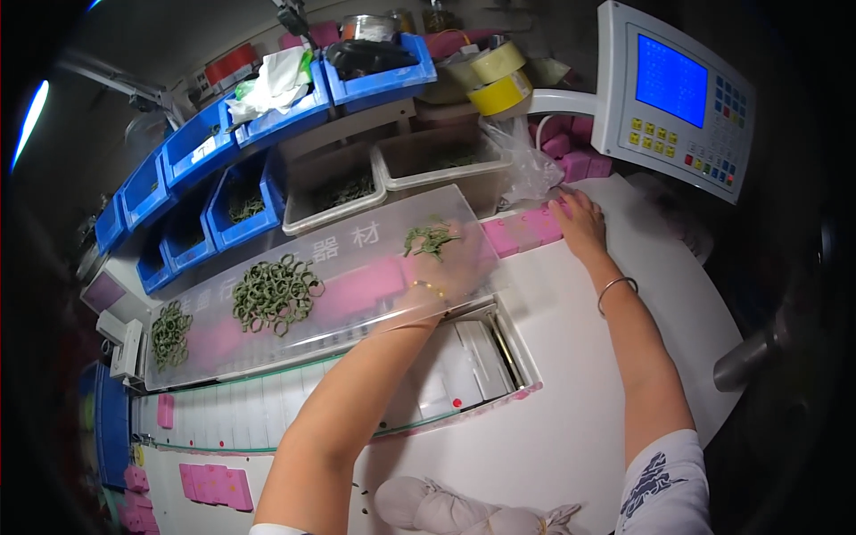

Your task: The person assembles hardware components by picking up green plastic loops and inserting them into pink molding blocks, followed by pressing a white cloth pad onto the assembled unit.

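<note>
I have the right hand [581, 218] curled over the right end of the row of smooth pink blocks [522, 232]; I can't tell whether it grips. Beneath a translucent, white-lettered plastic cover [343, 272], the left hand's [450, 266] hold is unclear. 3 heaps of green pieces [278, 294], many ring-shaped, top it; 2 tubs [446, 178] beyond hold greenish bits.

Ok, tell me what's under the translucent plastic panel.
Pink blocks and the left hand show hazily through the panel; its grip is blurred. The green rings hide what lies beneath.
</note>
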The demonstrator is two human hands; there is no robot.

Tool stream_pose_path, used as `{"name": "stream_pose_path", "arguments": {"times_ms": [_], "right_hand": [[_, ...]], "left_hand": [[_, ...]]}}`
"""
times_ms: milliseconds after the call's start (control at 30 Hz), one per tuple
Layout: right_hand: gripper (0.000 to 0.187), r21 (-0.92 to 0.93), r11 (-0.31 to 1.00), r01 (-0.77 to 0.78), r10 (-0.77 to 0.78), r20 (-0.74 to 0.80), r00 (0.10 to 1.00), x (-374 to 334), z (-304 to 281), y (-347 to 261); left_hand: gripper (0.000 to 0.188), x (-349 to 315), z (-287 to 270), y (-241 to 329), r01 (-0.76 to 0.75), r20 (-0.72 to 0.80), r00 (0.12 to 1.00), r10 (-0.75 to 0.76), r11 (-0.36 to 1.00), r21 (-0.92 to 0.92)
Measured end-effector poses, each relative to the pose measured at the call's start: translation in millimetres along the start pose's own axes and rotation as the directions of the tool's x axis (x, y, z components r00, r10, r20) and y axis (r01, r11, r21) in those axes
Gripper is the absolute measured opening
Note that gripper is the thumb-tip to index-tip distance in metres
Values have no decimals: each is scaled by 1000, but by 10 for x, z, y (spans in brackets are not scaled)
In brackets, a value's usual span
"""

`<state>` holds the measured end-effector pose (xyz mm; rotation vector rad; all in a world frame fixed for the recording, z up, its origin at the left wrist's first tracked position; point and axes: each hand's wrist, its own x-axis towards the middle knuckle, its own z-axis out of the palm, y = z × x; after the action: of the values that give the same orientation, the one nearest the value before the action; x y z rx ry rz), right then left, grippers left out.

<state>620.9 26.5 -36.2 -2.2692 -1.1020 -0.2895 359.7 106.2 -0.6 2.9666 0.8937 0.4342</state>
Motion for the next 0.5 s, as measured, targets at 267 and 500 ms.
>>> {"name": "stream_pose_path", "arguments": {"times_ms": [267, 500], "right_hand": [[34, -10, 1000, -1, -1, -131, 991, 11, -73, 242], [28, -80, 995, 55, -56, -2, 998, -665, -720, 206]], "left_hand": [[55, -219, -212, 661, 16, 51, 999, -9, 991, -133], [50, -784, -148, 1245, -70, -61, 996, 66, 995, -69]]}}
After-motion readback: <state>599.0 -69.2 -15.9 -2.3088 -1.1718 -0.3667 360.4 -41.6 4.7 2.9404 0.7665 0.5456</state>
